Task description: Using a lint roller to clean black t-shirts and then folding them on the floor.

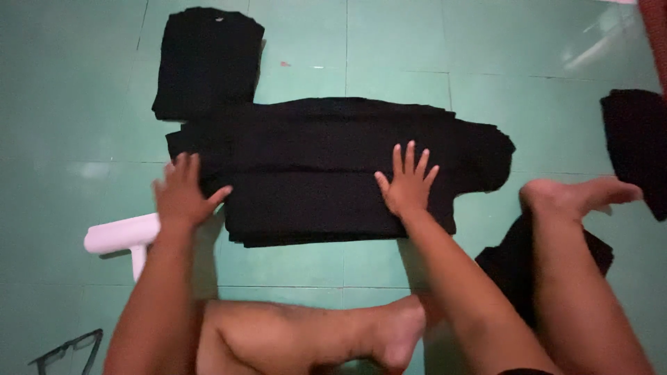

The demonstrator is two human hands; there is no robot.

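A black garment [326,149] lies spread and partly folded on the green tiled floor [417,55]. My left hand [182,193] rests flat on its left end, fingers apart. My right hand [408,182] presses flat on the garment's lower right part, fingers spread. Neither hand grips the cloth. A folded black stack [207,62] sits just beyond the garment's left end, touching it.
My bare legs and feet [389,333] are tucked in front; one foot [577,196] lies at right over more black cloth [511,264]. Another black cloth pile [636,149] sits at far right. A white plastic object [118,236] and black eyeglasses [66,353] lie at left.
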